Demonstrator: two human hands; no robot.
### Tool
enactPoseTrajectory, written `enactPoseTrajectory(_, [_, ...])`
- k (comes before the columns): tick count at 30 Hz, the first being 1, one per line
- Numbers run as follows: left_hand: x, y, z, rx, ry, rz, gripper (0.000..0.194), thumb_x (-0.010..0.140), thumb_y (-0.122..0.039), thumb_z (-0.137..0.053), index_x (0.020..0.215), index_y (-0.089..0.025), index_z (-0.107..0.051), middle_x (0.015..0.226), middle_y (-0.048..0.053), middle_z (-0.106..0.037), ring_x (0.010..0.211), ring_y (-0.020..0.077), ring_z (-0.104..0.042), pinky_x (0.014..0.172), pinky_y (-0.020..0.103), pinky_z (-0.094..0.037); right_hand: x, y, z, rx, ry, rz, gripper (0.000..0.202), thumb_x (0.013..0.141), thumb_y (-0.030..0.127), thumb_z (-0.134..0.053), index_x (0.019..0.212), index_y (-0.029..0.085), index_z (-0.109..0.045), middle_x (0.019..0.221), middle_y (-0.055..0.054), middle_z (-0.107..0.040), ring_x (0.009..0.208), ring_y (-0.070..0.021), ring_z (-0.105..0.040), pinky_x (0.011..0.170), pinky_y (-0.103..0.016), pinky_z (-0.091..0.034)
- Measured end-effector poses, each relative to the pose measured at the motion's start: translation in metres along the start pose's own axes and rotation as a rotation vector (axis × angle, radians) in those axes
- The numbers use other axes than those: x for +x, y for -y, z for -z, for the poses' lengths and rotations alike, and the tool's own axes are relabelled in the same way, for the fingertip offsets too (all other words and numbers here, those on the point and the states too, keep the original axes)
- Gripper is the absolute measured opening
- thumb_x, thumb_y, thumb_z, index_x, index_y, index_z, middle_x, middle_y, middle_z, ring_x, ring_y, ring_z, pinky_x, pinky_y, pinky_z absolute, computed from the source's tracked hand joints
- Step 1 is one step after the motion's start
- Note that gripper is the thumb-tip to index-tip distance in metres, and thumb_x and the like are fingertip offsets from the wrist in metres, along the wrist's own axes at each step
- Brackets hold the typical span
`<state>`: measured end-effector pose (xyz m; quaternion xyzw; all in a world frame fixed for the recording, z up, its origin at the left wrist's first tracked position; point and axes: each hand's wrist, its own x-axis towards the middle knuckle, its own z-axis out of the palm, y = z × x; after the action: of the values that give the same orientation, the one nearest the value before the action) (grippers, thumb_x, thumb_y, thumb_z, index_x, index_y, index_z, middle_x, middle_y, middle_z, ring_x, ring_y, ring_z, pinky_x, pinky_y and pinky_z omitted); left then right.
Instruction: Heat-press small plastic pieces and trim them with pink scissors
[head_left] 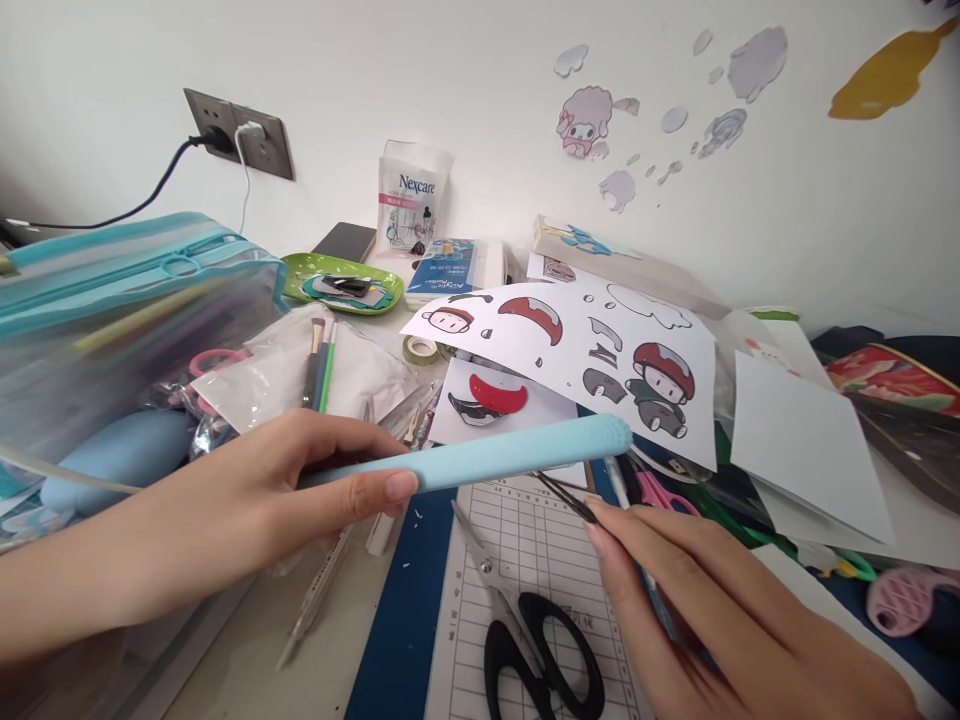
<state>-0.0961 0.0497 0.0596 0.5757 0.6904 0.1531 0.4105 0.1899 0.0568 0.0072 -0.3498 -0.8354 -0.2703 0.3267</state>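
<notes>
My left hand (322, 490) grips a light blue flat object (517, 450) with rounded edges and a bumpy right end. It is seen edge-on, so its broad face is hidden and its kind is unclear. Thumb in front, the other fingers are behind it. Dark tweezers (564, 497) are pinched between the thumb and fingers of my right hand (697, 600), their tips close under the object's right part. Below lie scissors (499, 590) with black handles, blades apart, on a printed grid sheet (469, 660).
Behind stands a white sheet with cartoon drawings (517, 340), over a card with red and black cut-outs (442, 425). A zip pouch (135, 310) and brushes (313, 360) crowd the left. A folded white paper (802, 440), pink scissors (664, 490) and a green tray (300, 270) lie around.
</notes>
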Motion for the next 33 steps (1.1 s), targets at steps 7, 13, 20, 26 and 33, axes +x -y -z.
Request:
enactPoseTrajectory(7, [-0.001,-0.006,0.000,0.007,-0.029,0.034,0.054,0.071,-0.072,-0.056,0.093,-0.027,-0.075,0.066,-0.004,-0.064,0.067,0.0202,-0.058,0.058,0.025,-0.039,-0.004,-0.001,0.000,0.002,0.033,-0.001,0.009,0.097,0.022,-0.068,0.104,0.018,-0.071,0.095,-0.003,-0.080,0.075,-0.0121,-0.074,0.069,-0.022,-0.052])
enactPoseTrajectory(13, [0.000,-0.007,0.001,0.001,0.001,0.008,0.050,0.074,-0.070,-0.055,0.087,-0.027,-0.075,0.063,-0.004,-0.061,0.063,0.0194,-0.057,0.055,0.025,-0.037,-0.006,-0.005,-0.001,-0.036,0.013,-0.017,0.014,0.095,0.025,-0.070,0.107,0.017,-0.071,0.094,-0.004,-0.080,0.073,-0.0133,-0.074,0.070,-0.025,-0.051])
enactPoseTrajectory(20, [0.001,0.012,0.000,0.012,-0.042,0.028,0.059,0.072,-0.077,-0.059,0.104,-0.030,-0.076,0.069,-0.005,-0.068,0.067,0.0191,-0.060,0.057,0.023,-0.042,-0.002,-0.005,-0.001,-0.016,0.009,-0.044,0.011,0.097,0.026,-0.068,0.104,0.018,-0.071,0.092,-0.002,-0.079,0.073,-0.0118,-0.073,0.070,-0.023,-0.049])
enactPoseTrajectory(26, [0.004,0.013,0.001,0.032,-0.051,0.067,0.064,0.071,-0.081,-0.056,0.105,-0.031,-0.075,0.062,-0.005,-0.062,0.066,0.0190,-0.056,0.055,0.023,-0.039,0.000,0.001,-0.001,0.010,-0.018,-0.138,0.007,0.098,0.025,-0.067,0.100,0.019,-0.070,0.089,-0.001,-0.078,0.069,-0.0097,-0.069,0.066,-0.023,-0.047])
enactPoseTrajectory(33, [0.003,0.011,0.002,-0.021,-0.002,-0.005,0.056,0.076,-0.075,-0.056,0.097,-0.028,-0.076,0.061,-0.005,-0.059,0.059,0.0158,-0.052,0.049,0.020,-0.038,-0.001,0.003,0.000,0.018,-0.039,-0.195,0.010,0.098,0.029,-0.066,0.098,0.020,-0.072,0.089,-0.001,-0.077,0.069,-0.0111,-0.067,0.066,-0.024,-0.046])
